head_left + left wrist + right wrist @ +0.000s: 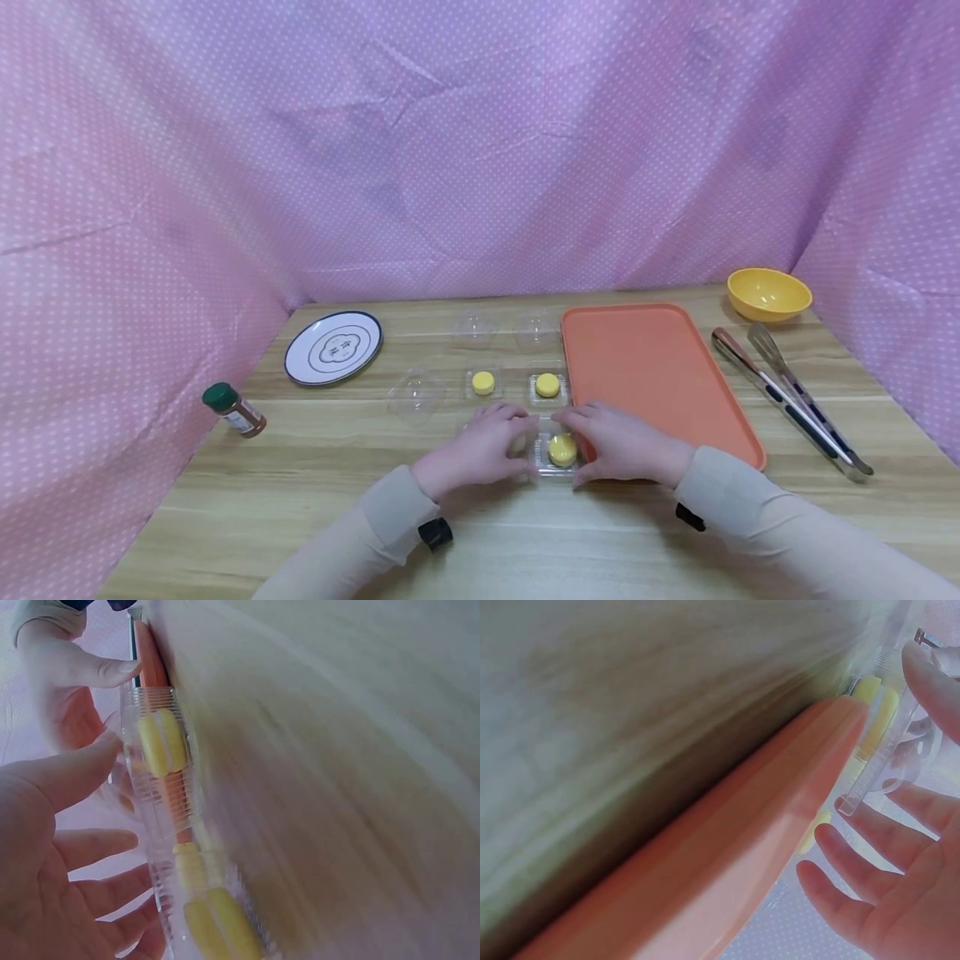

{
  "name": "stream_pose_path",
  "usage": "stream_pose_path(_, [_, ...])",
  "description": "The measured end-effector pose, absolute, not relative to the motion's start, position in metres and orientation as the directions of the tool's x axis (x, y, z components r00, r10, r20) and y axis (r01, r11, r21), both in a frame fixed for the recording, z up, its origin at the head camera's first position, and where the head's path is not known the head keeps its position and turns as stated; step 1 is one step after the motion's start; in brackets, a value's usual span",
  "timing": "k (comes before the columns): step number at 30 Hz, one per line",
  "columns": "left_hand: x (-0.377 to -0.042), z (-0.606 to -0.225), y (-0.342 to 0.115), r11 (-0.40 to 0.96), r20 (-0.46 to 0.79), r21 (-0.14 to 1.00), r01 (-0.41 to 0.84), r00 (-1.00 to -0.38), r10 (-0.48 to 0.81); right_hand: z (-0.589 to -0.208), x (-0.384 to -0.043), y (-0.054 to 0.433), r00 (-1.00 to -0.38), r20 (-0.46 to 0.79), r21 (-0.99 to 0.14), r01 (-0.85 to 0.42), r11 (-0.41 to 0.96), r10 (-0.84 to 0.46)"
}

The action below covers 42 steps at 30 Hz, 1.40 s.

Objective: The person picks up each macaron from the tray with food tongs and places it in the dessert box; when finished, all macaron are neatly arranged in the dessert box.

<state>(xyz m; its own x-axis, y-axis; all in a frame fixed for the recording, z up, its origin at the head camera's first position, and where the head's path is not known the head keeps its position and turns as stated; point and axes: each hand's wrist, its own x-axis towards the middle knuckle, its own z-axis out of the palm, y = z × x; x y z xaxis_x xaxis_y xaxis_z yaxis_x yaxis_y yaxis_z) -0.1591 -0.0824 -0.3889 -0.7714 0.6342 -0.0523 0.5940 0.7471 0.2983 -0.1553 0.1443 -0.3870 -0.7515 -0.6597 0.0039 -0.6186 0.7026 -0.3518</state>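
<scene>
A yellow macaron [562, 451] with a pale filling sits in a clear plastic box [555, 472] at the tray's lower left edge. My left hand [483, 446] is at the box's left side, thumb and fingers spread. On its right side my right hand [626, 442] reaches over the tray's edge, with fingers extended in the right wrist view. Contact with the box is hard to tell. Behind it, two more yellow macarons, a left one [483, 383] and a right one [547, 385], rest in clear boxes. Another macaron [221, 926] shows beside my left hand in the left wrist view.
An orange tray [652, 367] lies to the right, with tongs [787, 404], a whisk [780, 362] and a yellow bowl [768, 296] beyond. Clear domed lids [417, 392] lie behind the hands. Leftward are a white plate [333, 348] and a green-capped spice jar [235, 409].
</scene>
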Motion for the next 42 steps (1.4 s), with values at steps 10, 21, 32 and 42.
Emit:
stream_pose_path(10, [-0.161, -0.373, -0.107, 0.684, 0.142, 0.386, 0.62, -0.772, 0.619, -0.389, -0.155, 0.147, -0.722, 0.046, -0.336, -0.662, 0.67, -0.69])
stream_pose_path(21, [-0.172, -0.367, -0.147, 0.734, 0.234, 0.429, 0.527, -0.849, 0.473, -0.388, -0.154, 0.146, -0.728, 0.027, -0.372, -0.643, 0.67, -0.685])
stream_pose_path(32, [-0.188, -0.371, -0.175, 0.782, 0.172, 0.481, 0.396, -0.917, 0.359, -0.383, -0.157, 0.148, -0.746, 0.038, -0.364, -0.63, 0.686, -0.665])
stream_pose_path(42, [-0.198, -0.381, -0.196, 0.827, 0.07, 0.447, 0.342, -0.935, 0.348, -0.383, -0.155, 0.149, -0.739, 0.113, -0.335, -0.658, 0.675, -0.664])
